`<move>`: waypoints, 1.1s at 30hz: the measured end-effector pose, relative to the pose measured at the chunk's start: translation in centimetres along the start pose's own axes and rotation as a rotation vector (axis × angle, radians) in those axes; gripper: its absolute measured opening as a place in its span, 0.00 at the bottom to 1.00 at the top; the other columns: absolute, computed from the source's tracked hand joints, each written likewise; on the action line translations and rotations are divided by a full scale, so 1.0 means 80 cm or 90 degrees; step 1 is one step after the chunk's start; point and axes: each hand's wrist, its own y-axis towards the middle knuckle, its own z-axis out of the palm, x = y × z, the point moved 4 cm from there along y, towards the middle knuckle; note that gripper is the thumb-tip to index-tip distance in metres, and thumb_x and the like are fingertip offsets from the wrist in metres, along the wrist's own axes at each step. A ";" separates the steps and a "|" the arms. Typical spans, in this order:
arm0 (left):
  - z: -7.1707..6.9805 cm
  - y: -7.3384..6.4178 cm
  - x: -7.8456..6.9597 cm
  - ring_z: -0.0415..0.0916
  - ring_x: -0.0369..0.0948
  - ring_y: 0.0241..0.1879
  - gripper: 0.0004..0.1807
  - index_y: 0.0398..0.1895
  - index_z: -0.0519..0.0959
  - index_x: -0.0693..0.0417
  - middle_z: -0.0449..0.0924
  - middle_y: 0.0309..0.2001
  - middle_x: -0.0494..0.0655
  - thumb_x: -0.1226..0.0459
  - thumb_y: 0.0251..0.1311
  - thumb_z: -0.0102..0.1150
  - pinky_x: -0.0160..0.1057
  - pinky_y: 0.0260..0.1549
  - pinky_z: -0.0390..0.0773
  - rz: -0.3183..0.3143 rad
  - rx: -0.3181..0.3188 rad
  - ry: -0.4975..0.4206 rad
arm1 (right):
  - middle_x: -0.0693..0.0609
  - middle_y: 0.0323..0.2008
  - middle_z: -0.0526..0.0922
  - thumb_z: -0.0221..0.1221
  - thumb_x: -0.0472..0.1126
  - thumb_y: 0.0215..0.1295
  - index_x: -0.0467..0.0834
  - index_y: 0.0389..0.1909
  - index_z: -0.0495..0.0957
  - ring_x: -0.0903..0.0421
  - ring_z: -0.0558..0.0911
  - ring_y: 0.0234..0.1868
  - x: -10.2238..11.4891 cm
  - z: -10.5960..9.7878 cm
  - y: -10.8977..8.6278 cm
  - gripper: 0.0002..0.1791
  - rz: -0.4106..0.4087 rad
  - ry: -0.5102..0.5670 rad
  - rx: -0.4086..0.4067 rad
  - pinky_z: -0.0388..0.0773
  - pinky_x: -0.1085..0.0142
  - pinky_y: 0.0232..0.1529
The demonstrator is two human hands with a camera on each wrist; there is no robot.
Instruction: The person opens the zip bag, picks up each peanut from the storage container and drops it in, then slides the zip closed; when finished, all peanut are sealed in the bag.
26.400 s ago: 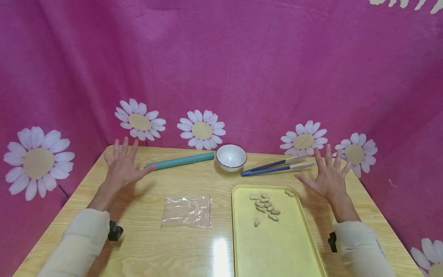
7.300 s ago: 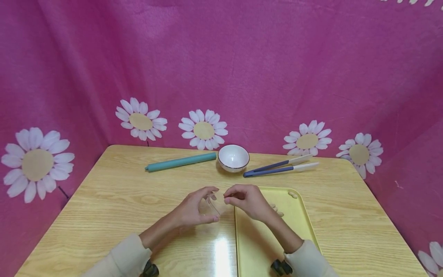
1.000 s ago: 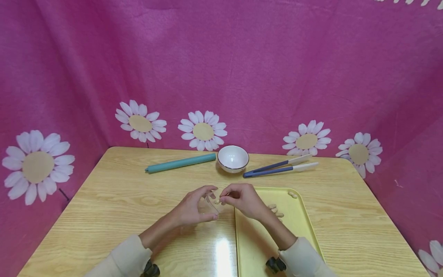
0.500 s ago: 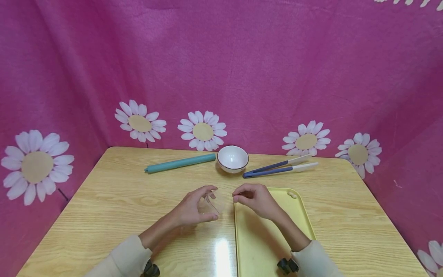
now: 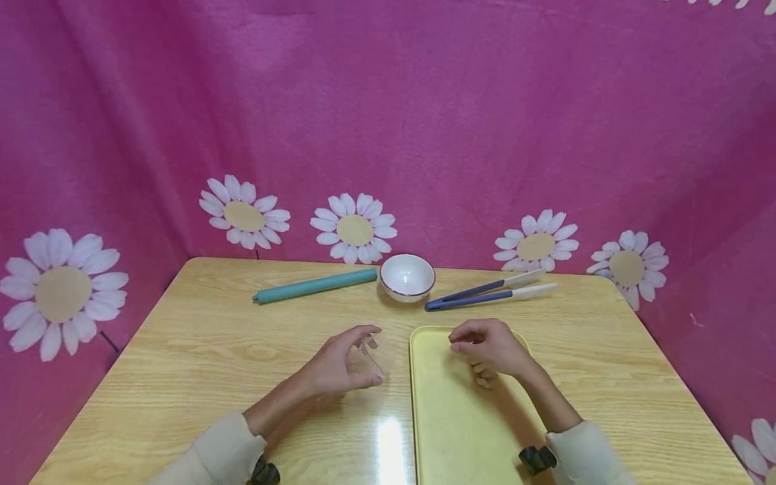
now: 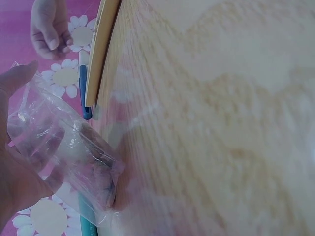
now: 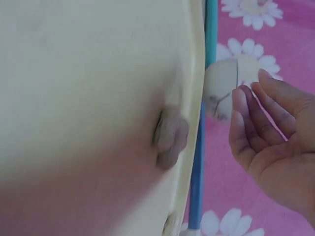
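Observation:
My left hand (image 5: 332,364) holds a clear plastic bag (image 6: 74,142) spread between thumb and fingers, above the table left of the tray. Several peanuts (image 6: 102,184) lie at the bottom of the bag in the left wrist view. Over the upper part of the yellow tray (image 5: 463,431) hovers my right hand (image 5: 492,349), fingers loosely bent with nothing between them in the right wrist view. Just beneath it, a small cluster of peanuts (image 5: 483,374) sits on the tray. Another peanut (image 7: 169,225) shows near the tray's rim in the right wrist view.
At the back of the table stand a white bowl (image 5: 407,277), a teal stick-like rod (image 5: 315,285) to its left, and blue-and-white tongs (image 5: 479,298) to its right. A pink flowered cloth (image 5: 388,121) hangs behind the wooden table (image 5: 212,337).
A second ago my right hand pinched a peanut at the bag; now it is back over the tray without one. The bag, once flat on the table, is in my left hand. Fewer peanuts show on the tray.

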 end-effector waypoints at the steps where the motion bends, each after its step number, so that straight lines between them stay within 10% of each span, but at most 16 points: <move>1: 0.000 0.000 0.000 0.71 0.44 0.52 0.40 0.63 0.68 0.51 0.79 0.48 0.45 0.56 0.45 0.73 0.50 0.53 0.69 -0.001 -0.001 -0.001 | 0.46 0.32 0.85 0.65 0.38 0.57 0.34 0.36 0.82 0.65 0.79 0.30 -0.003 -0.004 -0.001 0.10 0.000 -0.008 0.000 0.75 0.72 0.33; 19: 0.002 0.001 0.005 0.71 0.43 0.52 0.40 0.63 0.67 0.49 0.79 0.49 0.44 0.53 0.45 0.73 0.50 0.53 0.68 -0.007 0.003 -0.007 | 0.50 0.27 0.85 0.65 0.33 0.54 0.40 0.29 0.84 0.61 0.76 0.31 -0.050 -0.026 -0.011 0.02 0.088 -0.148 0.040 0.70 0.69 0.32; 33: 0.000 0.000 0.003 0.72 0.44 0.52 0.39 0.62 0.68 0.49 0.79 0.48 0.44 0.55 0.44 0.73 0.49 0.53 0.69 -0.005 -0.007 0.004 | 0.51 0.27 0.85 0.64 0.34 0.56 0.39 0.29 0.84 0.63 0.75 0.29 -0.048 -0.018 -0.007 0.02 0.058 -0.195 0.043 0.70 0.70 0.31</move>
